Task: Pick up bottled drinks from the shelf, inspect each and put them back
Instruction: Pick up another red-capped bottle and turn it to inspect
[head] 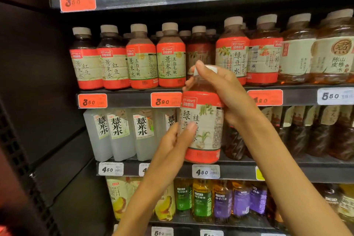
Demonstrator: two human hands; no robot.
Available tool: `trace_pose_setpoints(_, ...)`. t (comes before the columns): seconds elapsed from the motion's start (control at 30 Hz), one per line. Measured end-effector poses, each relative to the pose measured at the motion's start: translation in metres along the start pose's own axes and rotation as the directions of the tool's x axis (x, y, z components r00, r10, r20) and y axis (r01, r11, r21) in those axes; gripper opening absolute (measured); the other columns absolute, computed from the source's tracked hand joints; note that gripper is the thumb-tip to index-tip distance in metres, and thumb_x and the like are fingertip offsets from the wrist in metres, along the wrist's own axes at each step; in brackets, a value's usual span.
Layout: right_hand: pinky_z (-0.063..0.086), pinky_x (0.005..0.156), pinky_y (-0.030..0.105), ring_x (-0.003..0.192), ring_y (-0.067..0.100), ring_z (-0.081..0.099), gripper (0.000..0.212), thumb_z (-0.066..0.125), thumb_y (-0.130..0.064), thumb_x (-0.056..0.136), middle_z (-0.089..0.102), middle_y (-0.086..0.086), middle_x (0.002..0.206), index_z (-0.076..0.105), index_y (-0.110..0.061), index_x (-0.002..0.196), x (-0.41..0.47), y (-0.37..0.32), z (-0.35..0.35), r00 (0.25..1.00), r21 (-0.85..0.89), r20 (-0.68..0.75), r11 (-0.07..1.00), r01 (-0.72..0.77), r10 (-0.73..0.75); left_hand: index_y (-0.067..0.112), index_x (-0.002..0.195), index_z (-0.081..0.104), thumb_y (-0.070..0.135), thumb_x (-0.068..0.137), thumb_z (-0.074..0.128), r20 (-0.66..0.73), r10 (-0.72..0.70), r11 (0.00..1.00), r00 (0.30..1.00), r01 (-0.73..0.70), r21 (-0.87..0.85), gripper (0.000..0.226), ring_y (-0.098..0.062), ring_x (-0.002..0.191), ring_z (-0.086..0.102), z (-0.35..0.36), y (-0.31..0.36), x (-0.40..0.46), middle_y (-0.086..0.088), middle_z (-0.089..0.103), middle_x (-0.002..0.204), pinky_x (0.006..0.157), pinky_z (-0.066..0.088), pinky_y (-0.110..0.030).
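1. Head view — one bottle [202, 126] is off the shelf, held upright in front of the shelf edge [229, 97], just past centre of frame toward 3 o'clock. Red-banded label with green characters faces the camera.

2. Right hand [228, 96] comes in from 4 o'clock; its fingers [200, 66] curl over the cap and neck, thumb side toward the shelf. Firm-looking hold on the top of the bottle.

3. Left hand [174, 145] rises from 7 o'clock; its fingertips [189, 127] lie against the label at mid-body, fingers fairly straight — steadying more than gripping, as far as the picture shows.

4. Risks, as I judge them:
- Weight hangs mostly from the cap grip; if the left hand lets go while the bottle is being turned, it could slip.
- The gap in the row of red-label bottles [170, 57] at 12 o'clock is narrow; a tilted return could knock a neighbour over.
- The label is partly hidden by the left hand, so inspection may be incomplete.

5. Surroundings: store shelving, dark side panel at 9 o'clock. Price tags [165, 99] on the shelf lips. Pale bottles [116, 132] on the tier below, green and purple-labelled ones [222, 201] lower at 6 o'clock, amber drinks [298, 53] at 3 o'clock.
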State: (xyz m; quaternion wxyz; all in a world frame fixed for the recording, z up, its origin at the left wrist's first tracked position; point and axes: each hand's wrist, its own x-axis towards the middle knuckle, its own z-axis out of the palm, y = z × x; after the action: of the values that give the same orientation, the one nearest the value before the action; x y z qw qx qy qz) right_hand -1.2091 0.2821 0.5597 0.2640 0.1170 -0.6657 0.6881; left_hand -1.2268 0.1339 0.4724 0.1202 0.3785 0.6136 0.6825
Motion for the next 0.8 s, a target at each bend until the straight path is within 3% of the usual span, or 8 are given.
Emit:
trace_pose_setpoints(0.1,0.056,0.071,0.028,0.079,0.020,0.069,0.031,0.063,-0.044,0.088,0.074,0.006,0.081,0.066,-0.013,0.089,-0.004,-0.002,0.006,0.999,-0.069,-0.029,0.997,-0.042,0.041,0.031,0.121,0.059,0.069,0.070,0.061,-0.056,-0.012,0.999,0.998,0.010,-0.032,0.063,-0.005,0.105,0.067,0.011,0.001,-0.004,0.011,0.072,0.111,0.096,0.051,-0.030)
trace_pose_setpoints(0.17,0.057,0.071,0.027,0.080,0.018,0.071,0.040,0.061,-0.053,0.081,0.075,0.007,0.084,0.070,-0.015,0.086,-0.006,-0.005,0.004,0.993,-0.026,0.034,0.994,-0.109,0.110,0.031,0.117,0.066,0.064,0.071,0.060,-0.046,-0.066,0.976,0.997,0.055,-0.210,0.057,-0.012,0.108,0.066,0.012,0.001,-0.007,0.005,0.072,0.114,0.098,0.051,-0.035)
trace_pose_setpoints(0.3,0.054,0.082,0.031,0.087,0.019,0.067,0.043,0.055,-0.050,0.083,0.071,0.006,0.091,0.067,-0.012,0.101,-0.012,0.000,0.000,0.958,0.251,0.196,0.933,-0.257,0.211,0.012,0.129,0.060,0.060,0.076,0.065,0.300,-0.108,0.664,0.948,0.294,-0.688,0.072,-0.035,0.101,0.064,0.005,0.006,-0.010,-0.021,0.064,0.119,0.082,0.057,-0.041)
trace_pose_setpoints(0.4,0.052,0.089,0.039,0.093,0.028,0.068,0.042,0.052,-0.043,0.088,0.072,0.013,0.093,0.060,-0.008,0.110,-0.014,0.005,0.007,0.948,0.470,0.281,0.840,-0.271,0.149,-0.002,0.132,0.052,0.060,0.080,0.063,0.469,-0.091,0.538,0.878,0.440,-0.719,0.081,-0.038,0.097,0.064,0.007,0.011,-0.011,-0.027,0.061,0.113,0.085,0.054,-0.046)
trace_pose_setpoints(0.47,0.054,0.086,0.039,0.089,0.027,0.070,0.037,0.049,-0.041,0.093,0.073,0.012,0.089,0.065,-0.009,0.101,-0.015,0.000,0.009,0.963,0.451,0.258,0.871,-0.194,0.081,0.006,0.135,0.053,0.066,0.083,0.053,0.374,-0.125,0.677,0.919,0.355,-0.645,0.080,-0.037,0.105,0.064,0.005,0.004,-0.011,-0.024,0.064,0.118,0.091,0.053,-0.046)
trace_pose_setpoints(0.57,0.057,0.079,0.033,0.084,0.021,0.070,0.034,0.051,-0.042,0.094,0.074,0.007,0.087,0.073,-0.016,0.087,-0.018,-0.010,0.006,0.993,0.129,0.122,0.992,-0.008,-0.008,0.022,0.131,0.055,0.068,0.079,0.043,0.011,-0.139,0.943,0.990,0.136,-0.304,0.071,-0.019,0.108,0.067,-0.006,0.003,-0.010,-0.003,0.071,0.115,0.092,0.054,-0.038)
trace_pose_setpoints(0.67,0.056,0.067,0.026,0.078,0.016,0.071,0.026,0.058,-0.037,0.093,0.075,0.009,0.091,0.066,-0.013,0.090,-0.018,-0.011,0.007,0.999,-0.027,0.017,0.999,0.031,-0.030,0.027,0.129,0.056,0.079,0.076,0.046,-0.012,-0.050,0.993,0.999,0.048,-0.110,0.074,-0.011,0.111,0.065,0.000,0.005,-0.012,0.006,0.071,0.116,0.097,0.048,-0.038)
trace_pose_setpoints(0.8,0.056,0.078,0.032,0.081,0.020,0.069,0.031,0.057,-0.041,0.093,0.074,0.014,0.098,0.070,-0.016,0.080,-0.017,-0.011,0.008,0.997,-0.128,0.004,0.989,-0.071,0.072,0.035,0.117,0.062,0.076,0.065,0.054,-0.028,-0.059,0.995,0.998,0.057,-0.079,0.067,-0.006,0.105,0.067,0.016,0.005,-0.018,0.012,0.072,0.110,0.100,0.049,-0.040)
